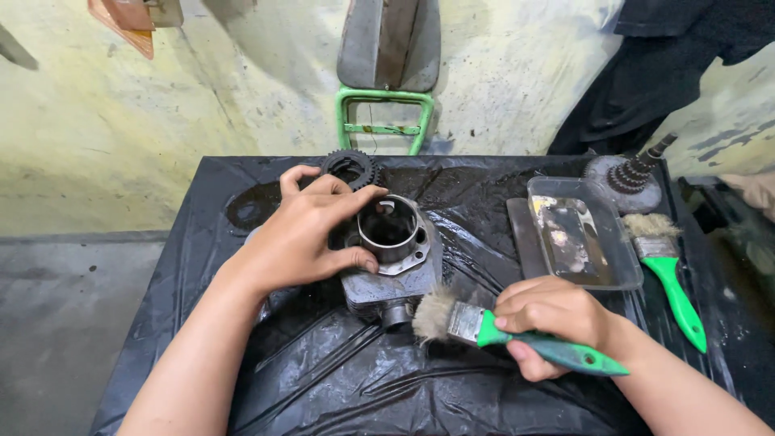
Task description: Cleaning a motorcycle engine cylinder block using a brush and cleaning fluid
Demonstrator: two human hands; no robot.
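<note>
We see the left hand (303, 234) gripping the grey metal engine cylinder (391, 258) on the black plastic-covered counter (323, 379), hiding its left side. Just right of it, the right hand (553, 319) clasps a green-handled paintbrush (492, 327).

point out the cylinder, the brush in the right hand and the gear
cylinder (398, 266), head view, on its flat grey flange.
brush (464, 322), head view, on the metal ferrule.
gear (352, 165), head view, on its toothed rim behind the left hand.
</note>
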